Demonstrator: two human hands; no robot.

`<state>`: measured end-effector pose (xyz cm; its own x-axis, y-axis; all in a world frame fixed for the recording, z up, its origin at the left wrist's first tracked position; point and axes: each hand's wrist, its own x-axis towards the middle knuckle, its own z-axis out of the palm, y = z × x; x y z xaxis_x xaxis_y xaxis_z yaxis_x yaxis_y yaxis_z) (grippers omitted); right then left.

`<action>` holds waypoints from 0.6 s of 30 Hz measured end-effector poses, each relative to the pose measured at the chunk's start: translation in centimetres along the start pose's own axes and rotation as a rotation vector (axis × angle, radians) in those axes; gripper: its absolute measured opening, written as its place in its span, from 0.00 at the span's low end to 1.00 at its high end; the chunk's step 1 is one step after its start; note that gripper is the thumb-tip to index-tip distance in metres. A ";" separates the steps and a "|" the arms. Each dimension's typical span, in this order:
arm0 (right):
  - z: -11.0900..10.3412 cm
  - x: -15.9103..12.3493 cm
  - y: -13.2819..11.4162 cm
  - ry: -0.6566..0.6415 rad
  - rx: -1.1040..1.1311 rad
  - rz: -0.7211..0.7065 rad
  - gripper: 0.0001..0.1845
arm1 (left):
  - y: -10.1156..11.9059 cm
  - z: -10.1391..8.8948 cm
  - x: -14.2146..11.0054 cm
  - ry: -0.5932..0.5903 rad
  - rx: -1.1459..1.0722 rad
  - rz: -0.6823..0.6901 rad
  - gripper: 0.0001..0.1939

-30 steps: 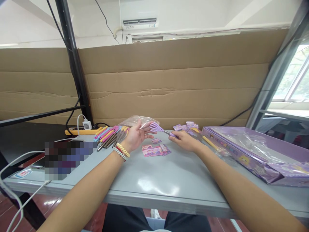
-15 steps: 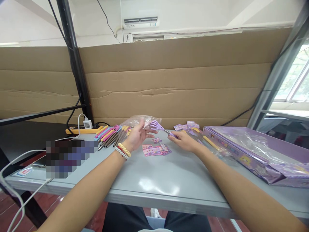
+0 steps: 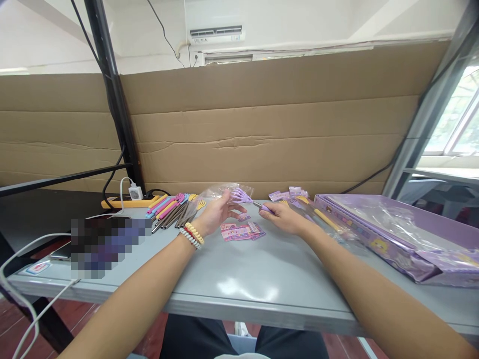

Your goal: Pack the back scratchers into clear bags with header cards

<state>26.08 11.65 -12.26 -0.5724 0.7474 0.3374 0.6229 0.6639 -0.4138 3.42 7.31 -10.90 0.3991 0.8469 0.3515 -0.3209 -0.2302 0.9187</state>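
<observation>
My right hand (image 3: pixel 282 217) is closed round the handle of a purple back scratcher (image 3: pixel 241 196), whose clawed head points left. The claw is up against the mouth of a clear plastic bag (image 3: pixel 216 191); I cannot tell how far inside it is. My left hand (image 3: pixel 215 214) pinches that bag between thumb and forefinger, its other fingers loosely curled. Below the hands, several pink printed cards (image 3: pixel 241 231) lie on the grey table (image 3: pixel 239 271). Left of my left hand is a pile of back scratchers (image 3: pixel 170 209) with pink, blue and yellow parts.
A purple box (image 3: pixel 392 234) with clear plastic on it stands at the right. Beside it lie bagged yellow and purple back scratchers (image 3: pixel 324 219) and more cards (image 3: pixel 288 194). A yellow power strip (image 3: pixel 125 203) and white cables are at the left. Cardboard (image 3: pixel 269 144) closes off the back.
The bag has shifted slightly right over the claw of the back scratcher, and my left hand has moved a little with it. My right hand is nearly still.
</observation>
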 end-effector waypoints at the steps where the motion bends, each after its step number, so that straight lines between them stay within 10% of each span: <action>1: 0.0 0.0 0.0 0.004 -0.006 -0.005 0.21 | 0.0 0.0 0.0 0.009 0.000 -0.004 0.24; 18: 0.4 -0.1 -1.2 -0.005 -0.029 0.029 0.22 | 0.1 0.4 0.0 0.142 0.174 0.052 0.22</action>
<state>25.25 10.75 -12.12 -0.5562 0.7665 0.3211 0.6548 0.6421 -0.3987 3.76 7.04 -10.76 0.2568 0.8878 0.3819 -0.1805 -0.3441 0.9214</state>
